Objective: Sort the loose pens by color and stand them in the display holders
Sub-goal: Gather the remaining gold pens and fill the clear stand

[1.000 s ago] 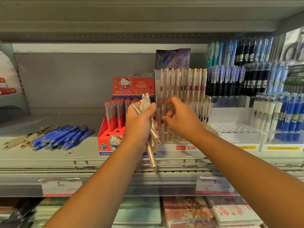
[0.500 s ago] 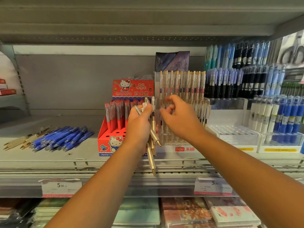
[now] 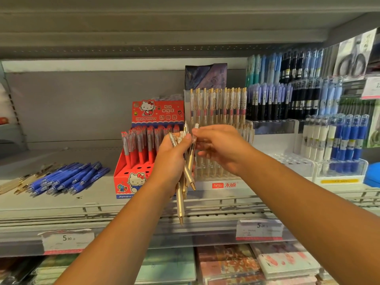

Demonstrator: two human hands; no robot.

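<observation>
My left hand point(image 3: 171, 161) grips a bundle of gold pens point(image 3: 182, 204), tips pointing down, in front of the shelf. My right hand point(image 3: 222, 148) pinches the top of one gold pen point(image 3: 193, 145) that still stands in the bundle. Behind both hands is a clear display holder point(image 3: 218, 112) filled with upright gold pens. To its left, a red Hello Kitty holder point(image 3: 131, 177) carries red pens at the back and has open holes in front. Loose blue pens point(image 3: 67, 177) and a few gold pens point(image 3: 12, 185) lie flat on the shelf at the left.
Clear tiered holders point(image 3: 337, 140) at the right carry blue, black and white pens. A wire rail point(image 3: 226, 202) runs along the shelf's front edge, with price tags point(image 3: 260, 229) below it. Notebooks point(image 3: 226, 264) lie on the lower shelf. Packaged scissors point(image 3: 353, 56) hang top right.
My right hand has come back from the clear holder to the bundle and taken hold of one gold pen at its top. My left hand has stayed about where it was.
</observation>
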